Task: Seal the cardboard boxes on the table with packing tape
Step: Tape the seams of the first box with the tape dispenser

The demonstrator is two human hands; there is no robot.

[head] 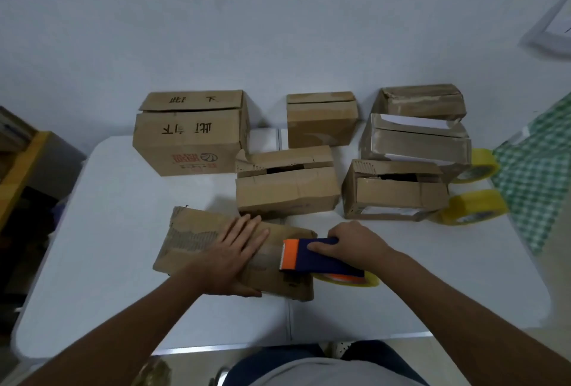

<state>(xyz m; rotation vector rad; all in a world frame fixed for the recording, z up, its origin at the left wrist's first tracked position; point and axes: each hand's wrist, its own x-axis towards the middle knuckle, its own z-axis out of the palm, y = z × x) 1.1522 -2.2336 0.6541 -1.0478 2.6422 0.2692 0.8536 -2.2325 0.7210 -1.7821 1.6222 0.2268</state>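
A worn, flat cardboard box (191, 240) lies at the front of the white table (123, 308). My left hand (234, 259) presses flat on its top, fingers spread. My right hand (352, 245) grips a navy and orange tape dispenser (318, 257) that rests on the box's right end, its orange blade end pointing left. A yellowish tape roll (355, 280) sits in the dispenser, over the box's right edge. Behind stand several more boxes: a large printed one (188, 141), one with gaping flaps (287, 188), and one with a label (392, 194).
Further boxes stand at the back middle (321, 120) and back right (417, 138). Two spare yellow tape rolls (472, 206) lie at the table's right edge next to a green checked cloth (537, 175). A white wall rises behind the table.
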